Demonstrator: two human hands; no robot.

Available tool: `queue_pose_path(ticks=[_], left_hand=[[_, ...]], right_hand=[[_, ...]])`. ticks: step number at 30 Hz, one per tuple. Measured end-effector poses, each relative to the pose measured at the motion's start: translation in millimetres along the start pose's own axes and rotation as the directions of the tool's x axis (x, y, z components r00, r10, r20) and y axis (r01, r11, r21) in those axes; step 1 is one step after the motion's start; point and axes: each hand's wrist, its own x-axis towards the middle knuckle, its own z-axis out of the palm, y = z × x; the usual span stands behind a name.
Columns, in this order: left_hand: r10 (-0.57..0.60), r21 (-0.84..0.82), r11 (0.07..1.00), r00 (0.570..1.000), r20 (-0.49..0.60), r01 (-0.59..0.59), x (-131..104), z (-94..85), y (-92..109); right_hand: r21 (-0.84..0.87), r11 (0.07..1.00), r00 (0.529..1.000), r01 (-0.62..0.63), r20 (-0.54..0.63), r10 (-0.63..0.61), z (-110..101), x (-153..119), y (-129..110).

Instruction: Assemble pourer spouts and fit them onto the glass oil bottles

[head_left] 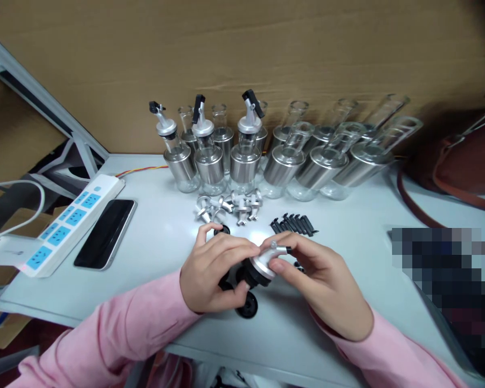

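Between my hands is a silver bottle pourer point(263, 265) with a black base and a short spout pointing right. My left hand point(218, 269) is closed around its black underside, and my right hand point(323, 275) pinches the silver top. Below them on the table lies a round black cap point(247, 305), and another black round part point(222, 230) shows behind my left fingers. Just beyond my hands are a heap of silver spout pieces point(242, 206) and a row of small black levers point(294, 224). Some black parts are partly hidden under my hands.
Glass bottles with metal sleeves point(285, 167) stand along the cardboard wall; three on the left carry pourers point(249, 121). To the left lie a phone point(105, 234) and a white power strip point(70, 223). A brown bag point(464, 156) sits at the right, above a blurred-out dark object.
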Motion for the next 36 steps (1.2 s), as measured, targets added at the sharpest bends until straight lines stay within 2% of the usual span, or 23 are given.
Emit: queue_pose_path(ticks=[4,9,12,20,36], left_hand=[[-0.057,0.014,0.998,0.998,-0.029,0.057,0.1,1.7,0.6],[-0.083,0.024,0.996,0.995,-0.058,0.084,-1.2,0.0,-2.2],[-0.069,0.011,0.998,0.995,-0.073,0.07,-2.0,-0.3,-3.2],[-0.026,-0.026,0.999,0.996,-0.09,0.023,-2.0,1.8,-4.5],[-0.063,-0.097,0.994,0.996,-0.059,0.057,-3.1,4.5,-2.1]], right_hand=[[-0.14,0.982,0.99,0.129,-0.033,-0.135,-0.7,0.2,-0.4],[-0.262,0.909,0.944,0.324,0.024,-0.329,0.2,-0.7,-1.9],[-0.285,0.878,0.921,0.385,0.06,-0.384,3.3,-1.7,-1.4],[-0.342,0.845,0.906,0.41,0.049,-0.42,7.8,-2.3,-0.1],[-0.347,0.851,0.914,0.394,0.057,-0.401,7.0,-1.2,-2.9]])
